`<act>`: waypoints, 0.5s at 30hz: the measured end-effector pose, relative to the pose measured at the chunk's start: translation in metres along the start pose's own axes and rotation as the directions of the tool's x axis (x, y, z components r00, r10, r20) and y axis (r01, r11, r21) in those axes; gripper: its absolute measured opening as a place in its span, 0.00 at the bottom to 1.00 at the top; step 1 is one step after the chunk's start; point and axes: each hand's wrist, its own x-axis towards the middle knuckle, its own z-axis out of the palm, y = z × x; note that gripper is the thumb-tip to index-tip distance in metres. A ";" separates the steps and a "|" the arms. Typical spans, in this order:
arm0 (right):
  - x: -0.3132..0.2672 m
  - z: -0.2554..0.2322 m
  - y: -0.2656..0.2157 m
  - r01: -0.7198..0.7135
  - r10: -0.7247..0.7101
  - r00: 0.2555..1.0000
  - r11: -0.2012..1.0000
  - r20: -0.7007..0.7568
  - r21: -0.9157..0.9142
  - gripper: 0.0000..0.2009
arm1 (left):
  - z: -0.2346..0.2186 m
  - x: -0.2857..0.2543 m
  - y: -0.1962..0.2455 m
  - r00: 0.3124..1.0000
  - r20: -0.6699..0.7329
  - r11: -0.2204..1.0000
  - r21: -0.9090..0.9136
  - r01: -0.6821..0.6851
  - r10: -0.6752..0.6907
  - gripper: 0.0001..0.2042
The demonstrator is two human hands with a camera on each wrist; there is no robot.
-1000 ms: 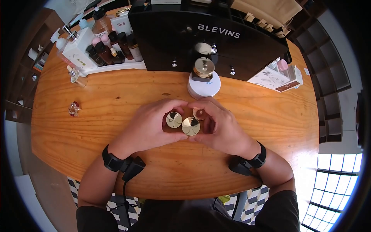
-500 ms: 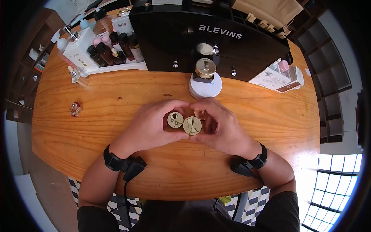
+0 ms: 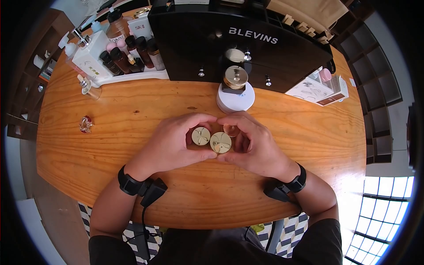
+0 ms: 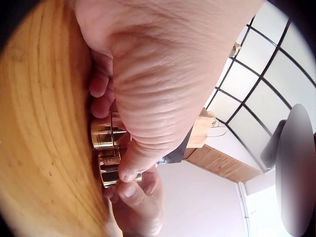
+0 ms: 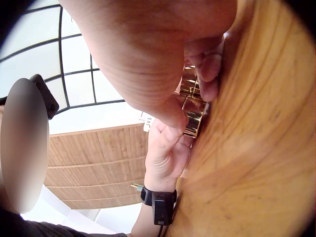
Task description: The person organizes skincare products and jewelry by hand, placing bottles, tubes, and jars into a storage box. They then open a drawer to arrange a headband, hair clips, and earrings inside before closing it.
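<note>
- Head view: left hand [image 3: 174, 139] and right hand [image 3: 258, 143] curl into a nearly closed ring, thumb tips meeting on the near side. Grip encircling, not clenched.
- Held within: smaller gold cap [image 3: 201, 136] by the left palm, larger gold cap [image 3: 221, 142] just beside it, clear round piece [image 3: 230, 130] by the right fingers.
- Change: dark wedges of reflection on both gold tops have given way to paler ones; hands barely moved. Reads as slight tilting or turning, the group kept together.
- Left wrist view adds shiny upright sides, low by the tabletop [image 3: 190, 194], hidden from overhead. Right wrist view shows gold sides too; clear piece not distinguishable there.
- Beyond: white round container [image 3: 235, 103], then black cabinet [image 3: 194, 48].
</note>
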 end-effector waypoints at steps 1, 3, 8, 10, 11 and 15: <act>0.000 0.000 -0.001 0.000 0.000 1.000 1.000 0.000 0.000 0.34 | 0.000 0.000 0.000 1.000 -0.002 1.000 -0.017 0.003 -0.003 0.29; 0.000 -0.001 -0.002 -0.019 0.019 1.000 1.000 0.010 0.000 0.33 | -0.001 0.000 0.002 1.000 -0.005 0.999 -0.034 0.007 -0.007 0.27; 0.001 -0.001 0.000 0.017 -0.017 1.000 1.000 0.013 0.009 0.30 | -0.006 0.000 0.007 0.998 0.055 0.998 0.061 0.015 -0.019 0.22; 0.001 -0.001 0.000 0.029 -0.029 0.999 0.999 0.016 0.016 0.29 | -0.005 0.000 0.008 0.999 0.050 0.997 0.070 -0.013 0.010 0.21; 0.000 -0.001 0.000 0.020 -0.021 1.000 1.000 0.018 0.016 0.29 | -0.005 0.000 0.008 0.998 0.045 0.996 0.080 -0.042 0.038 0.20; 0.000 -0.002 0.001 0.016 -0.016 1.000 1.000 0.024 0.017 0.29 | -0.005 0.001 0.005 0.998 0.048 0.996 0.076 -0.052 0.048 0.20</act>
